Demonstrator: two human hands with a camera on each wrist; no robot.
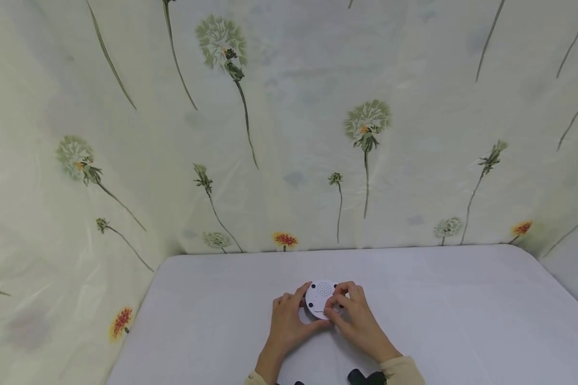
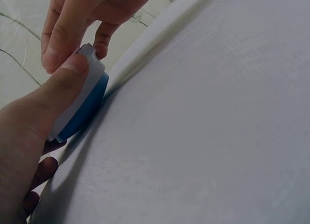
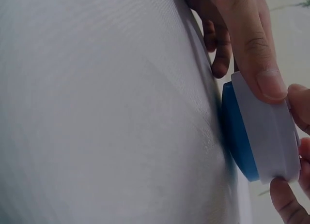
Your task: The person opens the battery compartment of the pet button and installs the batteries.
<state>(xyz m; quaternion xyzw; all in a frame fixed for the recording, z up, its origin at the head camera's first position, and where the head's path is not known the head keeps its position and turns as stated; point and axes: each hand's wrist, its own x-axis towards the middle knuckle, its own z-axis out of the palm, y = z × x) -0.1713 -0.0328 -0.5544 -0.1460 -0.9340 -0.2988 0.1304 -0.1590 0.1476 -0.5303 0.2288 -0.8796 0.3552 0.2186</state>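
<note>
A round device (image 1: 324,290) lies bottom up on the white table, its white underside showing small holes and dark round feet. Its lower part is blue (image 3: 238,129), facing the tabletop in the right wrist view. My left hand (image 1: 286,323) grips the rim, thumb along the near side and fingers round the far left. Curled over the right part, my right hand (image 1: 358,318) has thumb and index finger close together on the underside near a cover outline. Another right fingertip (image 3: 281,187) touches the white rim in the right wrist view. The right fingers partly hide the underside.
The white tabletop (image 1: 212,315) spreads around the hands. Behind it and at the left hangs a pale sheet (image 1: 294,133) printed with dandelions. A black object (image 1: 358,376) shows by the right sleeve at the bottom edge.
</note>
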